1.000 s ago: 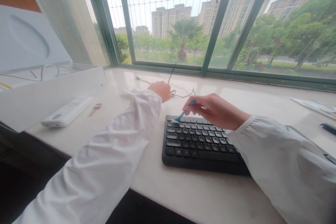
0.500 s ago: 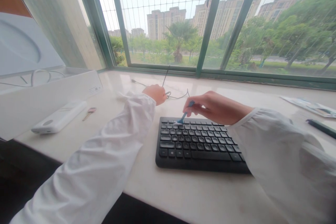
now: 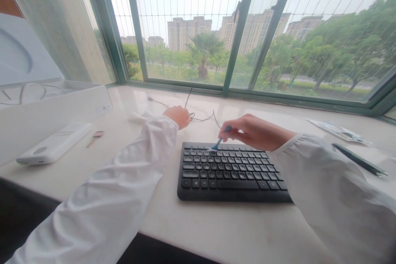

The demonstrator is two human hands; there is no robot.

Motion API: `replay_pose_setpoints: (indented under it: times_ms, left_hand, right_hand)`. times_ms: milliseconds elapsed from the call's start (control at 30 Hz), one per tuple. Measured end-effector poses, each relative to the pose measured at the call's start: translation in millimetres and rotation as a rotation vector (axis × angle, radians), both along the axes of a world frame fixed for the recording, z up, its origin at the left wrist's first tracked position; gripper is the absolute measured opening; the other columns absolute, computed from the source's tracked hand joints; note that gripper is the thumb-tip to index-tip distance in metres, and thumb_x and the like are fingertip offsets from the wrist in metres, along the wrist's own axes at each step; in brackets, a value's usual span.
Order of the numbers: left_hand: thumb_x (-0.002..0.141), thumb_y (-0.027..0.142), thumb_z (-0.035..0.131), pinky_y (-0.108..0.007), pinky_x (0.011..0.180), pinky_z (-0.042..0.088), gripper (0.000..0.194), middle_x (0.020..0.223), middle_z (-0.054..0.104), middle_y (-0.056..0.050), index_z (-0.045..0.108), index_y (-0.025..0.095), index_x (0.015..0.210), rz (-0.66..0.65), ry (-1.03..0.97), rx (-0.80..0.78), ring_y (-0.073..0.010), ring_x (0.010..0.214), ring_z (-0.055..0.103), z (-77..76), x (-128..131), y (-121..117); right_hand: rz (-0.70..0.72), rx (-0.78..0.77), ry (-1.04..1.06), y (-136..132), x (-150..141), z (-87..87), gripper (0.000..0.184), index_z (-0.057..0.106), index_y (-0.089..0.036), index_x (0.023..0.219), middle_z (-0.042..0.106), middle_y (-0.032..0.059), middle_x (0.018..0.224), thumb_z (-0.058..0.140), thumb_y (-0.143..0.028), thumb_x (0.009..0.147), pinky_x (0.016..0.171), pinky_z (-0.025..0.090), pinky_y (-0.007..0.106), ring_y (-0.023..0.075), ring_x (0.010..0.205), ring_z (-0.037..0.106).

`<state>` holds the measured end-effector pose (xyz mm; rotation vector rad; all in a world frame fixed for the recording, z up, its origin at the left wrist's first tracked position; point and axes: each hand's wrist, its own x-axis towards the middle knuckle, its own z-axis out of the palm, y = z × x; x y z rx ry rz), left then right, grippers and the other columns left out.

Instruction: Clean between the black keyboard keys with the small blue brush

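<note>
A black keyboard (image 3: 236, 195) lies on the pale counter in front of me. Above its upper edge, my right hand (image 3: 247, 130) pinches the blue handle of a small brush (image 3: 219, 142). The brush slants down to the left, its pale bristles on the top rows of keys toward the left. My left hand (image 3: 178, 116) is closed beyond the keyboard's upper left corner. A thin dark cable (image 3: 202, 119) runs out from under it on both sides, with loops at its fingers; the grip itself is mostly hidden.
On the left are a white power bank (image 3: 52, 144), a key (image 3: 94, 138) and an open white box (image 3: 55, 111) with a cable inside. To the right lie a dark pen (image 3: 359, 159) and a flat packet (image 3: 338, 131). A green-framed window (image 3: 224, 90) borders the counter's far side.
My view has swung slightly right, so things sit further left in it. The brush remains in my right hand on the upper key rows; my left hand stays by the cable.
</note>
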<state>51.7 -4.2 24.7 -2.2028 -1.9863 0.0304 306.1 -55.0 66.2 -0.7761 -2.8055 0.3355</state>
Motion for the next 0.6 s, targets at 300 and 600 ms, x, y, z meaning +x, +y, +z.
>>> replay_pose_setpoints:
  times_ms: [300,600]
  left_hand:
    - [0.091,0.043,0.04,-0.036,0.082,0.05,0.044,0.104,0.069,-0.016,0.074,0.018,0.103,-0.02,-0.012,-0.005,-0.0269,0.095,0.065,0.0,-1.1,0.6]
    - [0.091,0.04,0.039,-0.036,0.079,0.05,0.044,0.101,0.07,-0.017,0.075,0.017,0.099,-0.038,-0.011,-0.01,-0.0272,0.092,0.066,1.9,-0.7,-1.7]
  right_hand:
    - [-0.147,0.046,-0.047,-4.3,35.5,0.9,0.035,0.071,-0.02,0.096,0.074,0.0036,0.079,0.045,-0.044,0.097,0.066,0.044,0.025,0.0158,0.071,0.067]
    - [-0.217,0.022,-0.059,-7.6,62.0,3.2,0.034,0.071,-0.021,0.094,0.075,0.0039,0.079,0.046,-0.044,0.096,0.066,0.044,0.026,0.0171,0.072,0.068]
